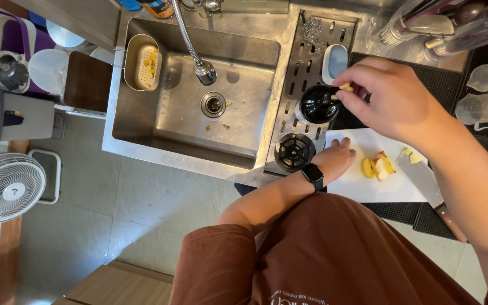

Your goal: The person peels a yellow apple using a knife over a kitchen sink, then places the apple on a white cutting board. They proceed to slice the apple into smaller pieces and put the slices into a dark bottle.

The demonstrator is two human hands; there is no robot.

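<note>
Her right hand (pixel 388 99) pinched a pale yellow fruit piece (pixel 345 87) over the round black bowl (pixel 318 104); at six o'clock, her left hand (pixel 334 161) lay flat and empty on the white cutting board (pixel 362 189).

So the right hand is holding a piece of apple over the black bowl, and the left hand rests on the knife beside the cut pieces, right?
Not quite. In the head view the left hand rests on the white cutting board, not on the knife, which lies untouched past the cut pieces. The right hand does hold a piece of apple over the black bowl.
</note>
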